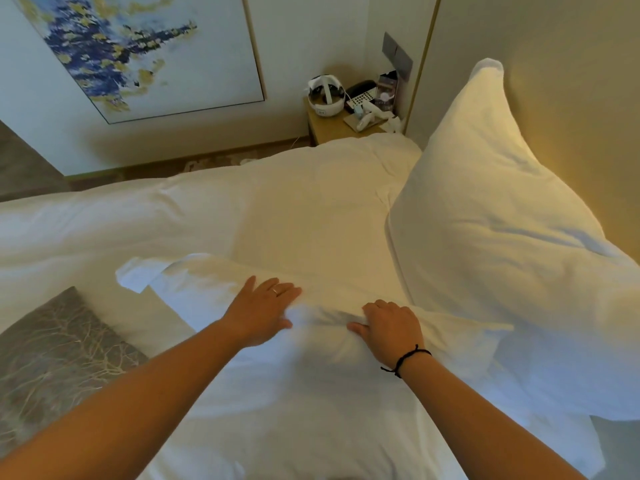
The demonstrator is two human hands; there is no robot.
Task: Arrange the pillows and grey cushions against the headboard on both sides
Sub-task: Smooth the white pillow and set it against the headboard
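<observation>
Both arms reach forward, left hand [264, 308] flat with fingers spread, right hand [391, 327] apparently curled in a grip

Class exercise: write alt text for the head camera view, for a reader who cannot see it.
Two bare hands work a flat white pillow on a white bed: the left hand presses it with straight fingers, the right hand grips a fold of its cover. Another white pillow leans on the headboard at right; a grey cushion lies at lower left.
</observation>
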